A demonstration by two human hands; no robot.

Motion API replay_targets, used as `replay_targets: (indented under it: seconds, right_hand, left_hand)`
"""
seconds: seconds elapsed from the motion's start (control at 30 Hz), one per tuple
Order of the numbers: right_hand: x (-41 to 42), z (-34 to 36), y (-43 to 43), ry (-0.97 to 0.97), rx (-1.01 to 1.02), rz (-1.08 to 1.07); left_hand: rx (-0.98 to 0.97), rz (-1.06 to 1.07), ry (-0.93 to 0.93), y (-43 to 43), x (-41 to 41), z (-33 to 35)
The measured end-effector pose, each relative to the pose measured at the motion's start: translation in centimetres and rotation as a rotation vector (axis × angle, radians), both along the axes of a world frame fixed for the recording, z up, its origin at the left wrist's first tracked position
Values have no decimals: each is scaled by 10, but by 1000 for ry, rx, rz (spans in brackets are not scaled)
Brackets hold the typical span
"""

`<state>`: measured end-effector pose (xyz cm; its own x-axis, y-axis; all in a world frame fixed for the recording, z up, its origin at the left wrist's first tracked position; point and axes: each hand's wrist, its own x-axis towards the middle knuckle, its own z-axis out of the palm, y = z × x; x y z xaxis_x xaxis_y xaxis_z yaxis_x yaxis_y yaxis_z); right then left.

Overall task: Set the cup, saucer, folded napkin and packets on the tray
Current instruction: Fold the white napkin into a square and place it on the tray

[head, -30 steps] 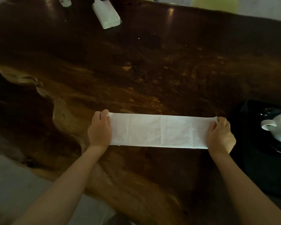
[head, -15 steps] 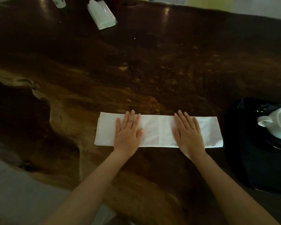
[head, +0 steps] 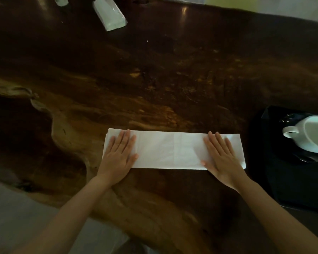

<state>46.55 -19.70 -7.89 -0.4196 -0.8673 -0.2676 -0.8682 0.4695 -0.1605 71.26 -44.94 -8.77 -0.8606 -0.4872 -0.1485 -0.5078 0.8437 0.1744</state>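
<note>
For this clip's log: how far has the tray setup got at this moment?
Done: the cup sits on its dark saucer on the black tray. In hand: the napkin lies on the table as a long strip, with the left hand and right hand pressed flat on its ends. Left: finishing the fold and moving it to the tray, then the packets; a white pack lies at the far edge.

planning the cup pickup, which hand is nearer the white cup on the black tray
Right. The right hand lies flat on the right end of the long white paper napkin, beside the black tray holding the white ceramic cup; the left hand presses the napkin's far left end.
</note>
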Motion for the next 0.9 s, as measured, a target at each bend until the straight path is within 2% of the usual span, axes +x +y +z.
replay_targets:
  seconds: [0.17, 0.3, 0.4, 0.5, 0.7, 0.77, 0.9]
  right_hand:
    - [8, 8, 13, -95, 25, 92]
    - [13, 20, 27, -169, -20, 147]
    - [16, 25, 34, -33, -82, 236]
    - [21, 27, 36, 100, -56, 295]
    - [27, 35, 34, 209, -126, 214]
    - [24, 45, 26, 209, -179, 131]
    - [12, 76, 4, 209, -277, 38]
  left_hand:
    - [4, -6, -12, 7, 20, 2]
    - [5, -122, -89, 9, 46, 3]
    - [5, -232, -110, 8, 66, 10]
    - [-9, -272, -96, 9, 77, 19]
    - [-201, -488, -26, 15, 81, 31]
    - [-188, -462, -78, 17, 80, 34]
    - [-209, -376, -44, 22, 71, 39]
